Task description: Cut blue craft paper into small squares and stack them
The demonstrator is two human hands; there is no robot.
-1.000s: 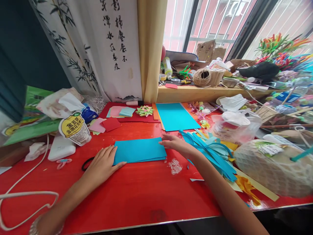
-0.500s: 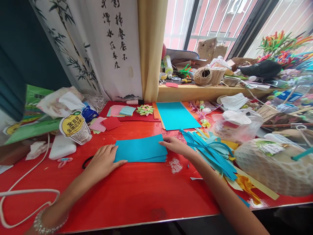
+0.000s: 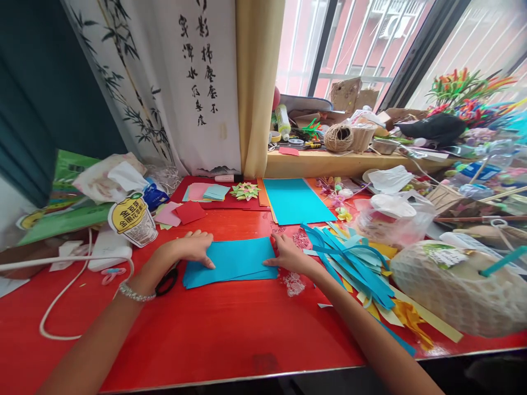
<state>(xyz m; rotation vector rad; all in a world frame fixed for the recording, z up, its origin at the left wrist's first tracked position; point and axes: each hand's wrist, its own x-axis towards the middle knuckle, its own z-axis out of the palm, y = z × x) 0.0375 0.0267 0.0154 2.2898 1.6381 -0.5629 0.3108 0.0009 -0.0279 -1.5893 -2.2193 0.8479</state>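
Shifted since the earlier frame, the left hand [image 3: 191, 248] has left the near-left corner of the blue paper stack [image 3: 236, 258] for its ten o'clock side, uncovering that corner; its thumb lies on top, apart from the bent fingers, and whether it pinches the paper I cannot tell; at three o'clock the right hand [image 3: 290, 257] sets its thumb over the stack's end, fingers by the far corner, its clamp likewise unclear; the stack lies on the red table [image 3: 230, 334] between both hands, layers slightly askew; black scissors handles [image 3: 167, 282] sit near nine o'clock; blue strips [image 3: 358, 263] sprawl past the right hand, toward three.
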